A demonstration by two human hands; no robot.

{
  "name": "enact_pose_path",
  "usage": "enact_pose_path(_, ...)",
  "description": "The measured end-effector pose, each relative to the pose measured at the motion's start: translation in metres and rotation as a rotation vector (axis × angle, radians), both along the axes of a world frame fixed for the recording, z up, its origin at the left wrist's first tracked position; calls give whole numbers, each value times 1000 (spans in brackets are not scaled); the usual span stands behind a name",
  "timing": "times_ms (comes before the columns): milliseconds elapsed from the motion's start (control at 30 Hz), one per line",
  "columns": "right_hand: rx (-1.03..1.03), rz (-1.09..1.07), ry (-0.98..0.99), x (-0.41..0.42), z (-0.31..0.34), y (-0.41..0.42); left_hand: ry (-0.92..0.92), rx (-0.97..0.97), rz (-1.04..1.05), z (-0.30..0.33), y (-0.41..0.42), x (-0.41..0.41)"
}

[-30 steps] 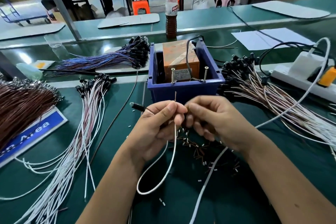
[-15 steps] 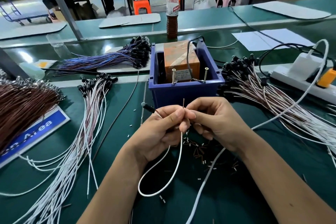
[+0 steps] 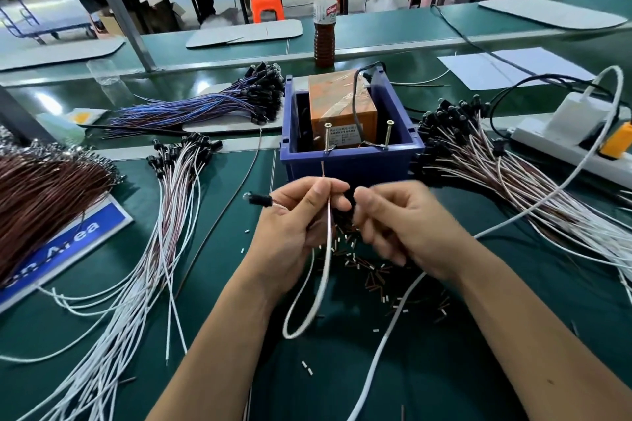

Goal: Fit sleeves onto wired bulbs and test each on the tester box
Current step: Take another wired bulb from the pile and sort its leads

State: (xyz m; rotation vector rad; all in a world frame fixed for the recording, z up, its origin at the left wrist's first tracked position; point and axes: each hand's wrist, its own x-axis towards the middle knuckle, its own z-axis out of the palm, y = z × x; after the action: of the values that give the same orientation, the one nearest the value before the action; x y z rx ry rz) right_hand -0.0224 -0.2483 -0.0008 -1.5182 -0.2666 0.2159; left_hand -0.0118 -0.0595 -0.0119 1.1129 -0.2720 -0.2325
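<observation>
We see the thin white-and-brown wired bulb [image 3: 324,249] looping down over the green bench [image 3: 342,386], its black bulb end [image 3: 259,199] poking out left, its bare tip standing up just near the blue plastic tester box [image 3: 349,164]. Our left hand [image 3: 294,225] pinches the wire; our right hand [image 3: 407,225], fingers curled, blurs over the scattered little sleeves [image 3: 369,273] — we cannot tell if it grips one.

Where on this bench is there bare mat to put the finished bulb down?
Bare mat lies between the white wire bundle and the left hand, and more near the front edge between the forearms. It is crowded under the right hand with loose sleeves, and beside the blue box with the right-side bundle.
</observation>
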Motion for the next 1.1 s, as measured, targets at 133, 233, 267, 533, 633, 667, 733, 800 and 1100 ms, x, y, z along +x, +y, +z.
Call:
enact_pose_path(133, 24, 162, 44, -7, -2, 16, -167, 137, 137, -1, -5, -4)
enact_pose_path(233, 39, 64, 3, -7, 1, 15, -267, 176, 205, 3, -7, -6)
enact_pose_path(267, 51, 26, -18, -6, 1, 13, -333, 210, 251, 4, -7, -6)
enact_pose_path(533, 82, -411, -363, -2, 2, 5, -480, 286, 623, 12, -17, -7)
enact_pose_path(633, -11, -568, -449, -1, 0, 5, -431, 306, 748, 18, -23, -2)
enact_pose_path(667, -27, -602, -462, -1, -1, 6, -418, 307, 784, 20, -25, 0)
enact_pose_path(733, -71, -658, -474, 0, -2, 5, -428, 332, 850, 23, -28, 5)
enact_pose_path(800, -147, -692, -488, 0, -4, 4, -429, 362, 888, 21, -31, 7)
enact_pose_path(1100, -335, -807, -630, 2, -6, 4, -387, 438, 903, 10, -37, 4)
